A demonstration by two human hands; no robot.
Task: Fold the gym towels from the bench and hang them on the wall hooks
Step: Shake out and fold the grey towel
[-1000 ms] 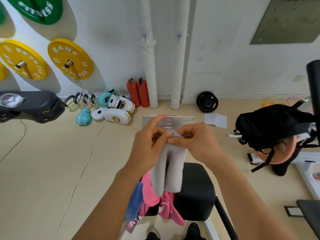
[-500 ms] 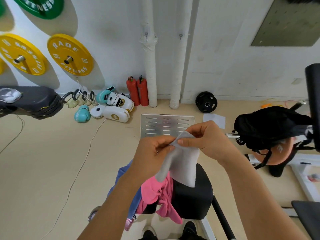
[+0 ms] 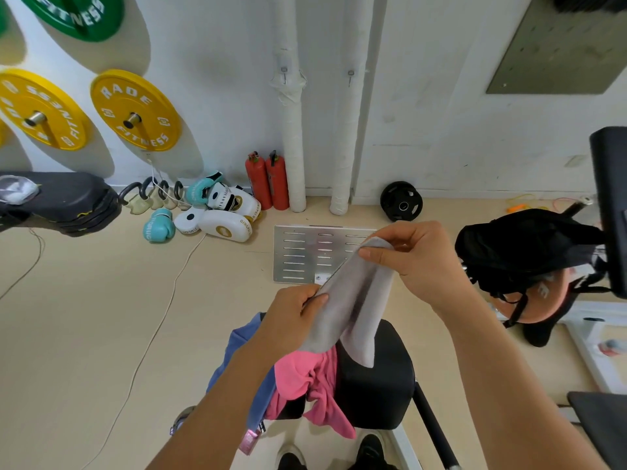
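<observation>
Two hands, yours, hold a grey towel taut above the black padded surface: left hand and right hand each pinch an edge with closed fingers, likely aligning a fold. Pink towel and blue towel wait below. Beyond, two wall hooks hang bare.

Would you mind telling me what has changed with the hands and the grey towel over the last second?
The right hand and left hand have moved apart, stretching the grey towel between them. Both keep their grip; the pink towel and blue towel stay on the black bench.
</observation>
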